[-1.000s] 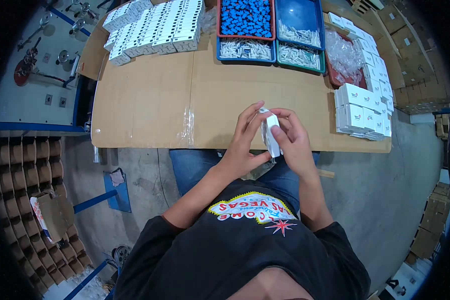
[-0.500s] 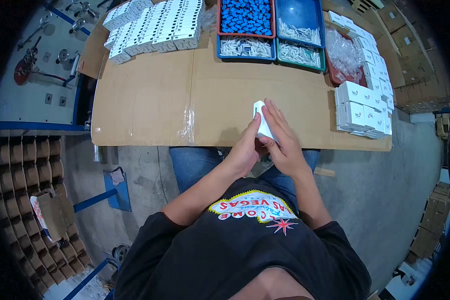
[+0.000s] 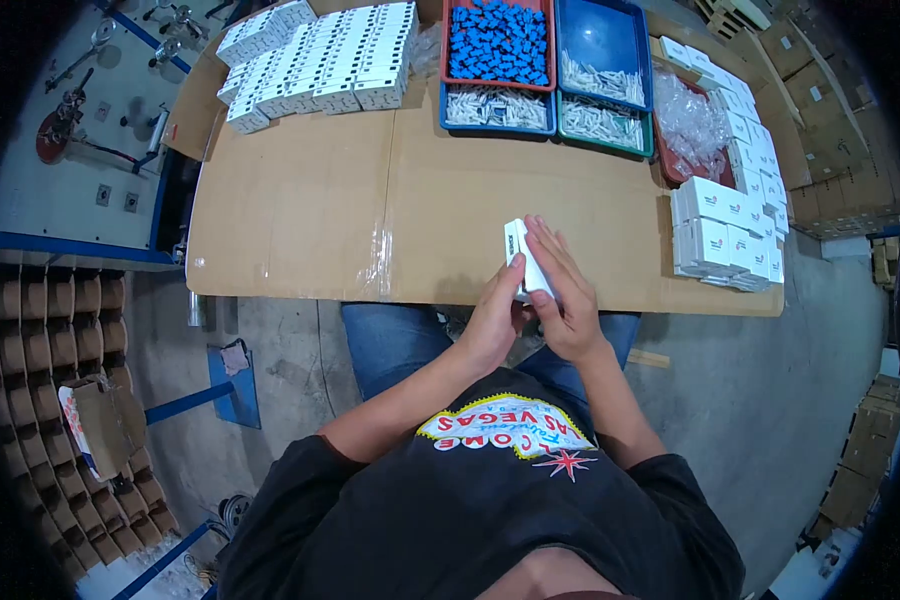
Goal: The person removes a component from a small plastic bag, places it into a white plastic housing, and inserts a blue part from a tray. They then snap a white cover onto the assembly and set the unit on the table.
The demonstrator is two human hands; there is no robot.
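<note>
Pressing from both sides, our two hands are together, clamped on one slim white rectangular box with small dark print near its upper end. The box is located just right of the centre of the frame, at the near edge of the table, which is covered with brown cardboard. Its upper end leans toward the upper left; we cannot tell whether its lower end touches the table. Our left hand grips the left side, with the thumb along the box. Our right hand lies against the right side, with the fingers extended.

At the upper left of the frame, we see white boxes with dark marks in close rows. At the top centre, a red plastic tray contains small blue pieces. Directly below it in the frame, a blue plastic tray contains slim white pieces. At the upper right, clear crumpled plastic bags lie beside stacked white cartons with small printed logos, which extend down along the right end of the table.
</note>
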